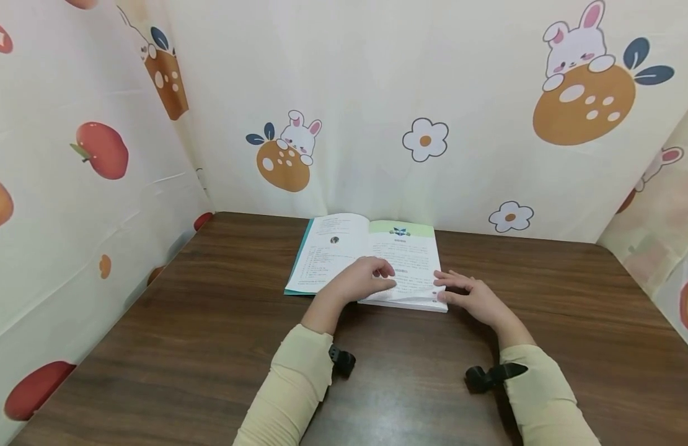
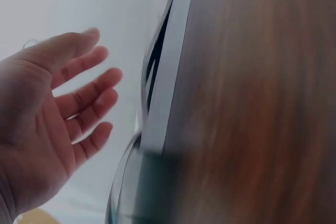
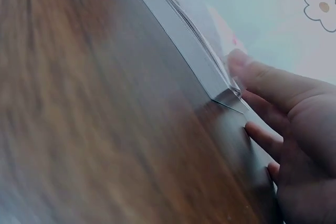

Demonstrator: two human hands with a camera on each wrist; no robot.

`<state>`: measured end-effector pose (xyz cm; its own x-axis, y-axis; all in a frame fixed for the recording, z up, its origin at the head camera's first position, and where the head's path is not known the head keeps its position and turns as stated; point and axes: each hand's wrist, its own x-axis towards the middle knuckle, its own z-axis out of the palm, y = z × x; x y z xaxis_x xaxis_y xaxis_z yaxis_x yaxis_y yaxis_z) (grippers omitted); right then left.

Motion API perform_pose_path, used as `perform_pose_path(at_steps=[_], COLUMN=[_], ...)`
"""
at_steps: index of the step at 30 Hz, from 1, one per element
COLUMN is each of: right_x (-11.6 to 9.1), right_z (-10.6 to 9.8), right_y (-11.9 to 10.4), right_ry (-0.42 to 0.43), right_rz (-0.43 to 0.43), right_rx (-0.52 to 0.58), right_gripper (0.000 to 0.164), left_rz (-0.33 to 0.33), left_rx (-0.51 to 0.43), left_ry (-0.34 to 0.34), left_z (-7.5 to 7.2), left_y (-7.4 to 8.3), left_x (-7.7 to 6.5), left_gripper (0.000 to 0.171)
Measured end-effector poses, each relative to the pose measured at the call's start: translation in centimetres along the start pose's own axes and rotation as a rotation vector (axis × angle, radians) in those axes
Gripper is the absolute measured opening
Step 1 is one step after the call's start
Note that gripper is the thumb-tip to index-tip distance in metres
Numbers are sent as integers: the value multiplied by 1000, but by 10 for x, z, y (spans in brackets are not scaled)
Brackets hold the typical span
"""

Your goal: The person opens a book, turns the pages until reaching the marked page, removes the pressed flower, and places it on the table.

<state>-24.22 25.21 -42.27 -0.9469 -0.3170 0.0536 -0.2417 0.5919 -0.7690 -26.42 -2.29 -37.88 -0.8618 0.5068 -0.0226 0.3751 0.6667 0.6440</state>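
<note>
A person in pale yellow sleeves (image 1: 291, 379) is leaning both forearms over a dark wood-grain worktop (image 1: 411, 384), where a book (image 1: 372, 244) is lying open near the far edge, close against a pale fabric backdrop (image 1: 355, 74). The left hand (image 1: 357, 280) is hovering over the lower part of the right-hand page (image 1: 413, 257), its fingers loosely bent and parted, and is gripping nothing; in the left wrist view, its thumb and fingers are standing well apart from the page edges. The right hand (image 1: 473, 301) is reaching in at the lower right corner of the book, its fingers stretching out past the edge and its thumb resting at the page corner, parted from them; the thumb tip is blurring in the right wrist view. The upper sheets are bowing up slightly from the thick block of pages below. A teal cover (image 1: 299, 293) is showing beneath the left-hand page (image 1: 335, 248), and a green band (image 1: 385, 227) is running across the top of the facing one. Black wrist devices (image 1: 342, 361) are sitting at both cuffs, while printed rabbits (image 1: 575, 49) and flowers (image 1: 425, 140) are decorating the backdrop
</note>
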Motion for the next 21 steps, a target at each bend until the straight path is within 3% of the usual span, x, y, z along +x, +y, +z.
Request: perform_pose_path(at_steps=[5, 10, 15, 21], right_x=[1, 1, 2, 1], right_z=[3, 7, 6, 4], right_y=[0, -2, -7, -12], right_ry=[48, 84, 107, 119], right_rz=[56, 104, 132, 200], right_rx=[10, 20, 63, 107], right_gripper=[48, 52, 55, 65], left_rz=[11, 23, 53, 22], left_rx=[84, 213, 243, 251], left_ry=[-32, 22, 79, 108], left_z=[13, 23, 27, 31], left_y=[6, 6, 6, 11], left_x=[4, 7, 9, 10], left_gripper=[34, 28, 16, 20])
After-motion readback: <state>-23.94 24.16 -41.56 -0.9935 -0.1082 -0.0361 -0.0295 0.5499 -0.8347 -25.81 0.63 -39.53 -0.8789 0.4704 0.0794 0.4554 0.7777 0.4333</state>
